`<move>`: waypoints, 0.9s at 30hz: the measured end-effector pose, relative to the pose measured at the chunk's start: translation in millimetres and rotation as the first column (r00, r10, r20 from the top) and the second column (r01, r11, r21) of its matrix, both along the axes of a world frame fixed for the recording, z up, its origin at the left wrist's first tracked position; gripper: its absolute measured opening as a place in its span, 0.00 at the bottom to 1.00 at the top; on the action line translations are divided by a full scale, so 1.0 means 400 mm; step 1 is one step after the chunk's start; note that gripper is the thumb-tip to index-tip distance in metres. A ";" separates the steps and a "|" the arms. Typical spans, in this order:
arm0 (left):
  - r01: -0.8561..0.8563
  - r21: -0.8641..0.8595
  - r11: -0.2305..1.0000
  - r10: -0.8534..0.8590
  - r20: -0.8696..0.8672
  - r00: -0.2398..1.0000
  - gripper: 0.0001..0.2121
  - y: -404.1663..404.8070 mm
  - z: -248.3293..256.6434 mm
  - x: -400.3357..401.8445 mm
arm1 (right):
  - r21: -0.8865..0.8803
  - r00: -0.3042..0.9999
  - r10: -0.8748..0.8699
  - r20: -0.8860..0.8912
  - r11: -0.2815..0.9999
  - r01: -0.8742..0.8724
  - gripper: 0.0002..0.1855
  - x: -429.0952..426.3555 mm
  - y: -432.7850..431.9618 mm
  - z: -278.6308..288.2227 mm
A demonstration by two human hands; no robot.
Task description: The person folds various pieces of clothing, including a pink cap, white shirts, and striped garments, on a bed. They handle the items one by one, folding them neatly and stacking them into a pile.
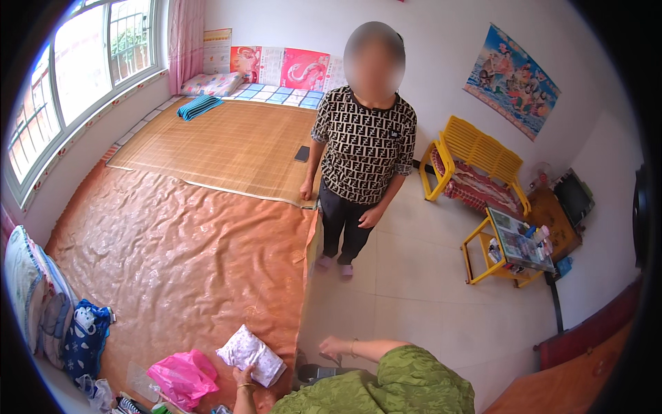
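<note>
My left hand is at the lower left edge of a small white pillow with a fine print, its fingers on the fabric. The pillow lies over the wrinkled orange sheet of the raised bed; whether my fingers grip it or only rest there is hard to tell. Beside it on the left is a crumpled pink plastic bag. My right hand is bent in front of my body, over the floor side of the bed's edge, near a dark strap-like thing. Its fingers look curled, and what they hold cannot be made out.
Another person stands on the tiled floor by the bed's edge. A woven mat bears a phone and a striped cloth bundle. Folded bedding stands at the left wall. A yellow bench and a glass-topped table are at right.
</note>
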State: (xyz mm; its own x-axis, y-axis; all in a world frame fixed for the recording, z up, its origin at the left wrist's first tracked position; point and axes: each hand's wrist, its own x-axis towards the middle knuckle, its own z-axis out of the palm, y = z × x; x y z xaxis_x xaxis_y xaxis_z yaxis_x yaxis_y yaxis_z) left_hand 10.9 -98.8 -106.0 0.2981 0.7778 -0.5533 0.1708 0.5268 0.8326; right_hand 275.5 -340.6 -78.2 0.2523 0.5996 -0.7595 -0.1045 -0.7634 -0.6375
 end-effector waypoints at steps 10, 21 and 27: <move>-0.042 -0.100 0.994 0.038 -0.034 0.999 0.15 0.029 0.004 0.018 | 0.021 0.996 -0.086 -0.015 0.996 0.086 0.04 0.005 -0.067 -0.046; -0.071 -0.466 0.882 0.217 0.269 0.938 0.09 0.062 -0.077 0.019 | -0.057 0.998 -0.029 0.061 0.998 0.032 0.15 0.033 -0.079 -0.095; 0.002 -0.384 0.923 0.114 0.280 0.953 0.11 0.074 -0.031 -0.005 | -0.026 0.994 -0.087 0.061 0.996 0.089 0.06 0.027 -0.080 -0.030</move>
State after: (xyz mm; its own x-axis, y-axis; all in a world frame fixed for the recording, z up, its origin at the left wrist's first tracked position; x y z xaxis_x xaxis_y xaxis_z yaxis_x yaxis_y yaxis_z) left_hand 8.7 -69.2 -118.2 0.4534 0.5495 -0.7018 -0.0881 0.8111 0.5782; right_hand 286.4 -372.8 -90.2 0.3485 0.5514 -0.7580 -0.1350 -0.7707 -0.6227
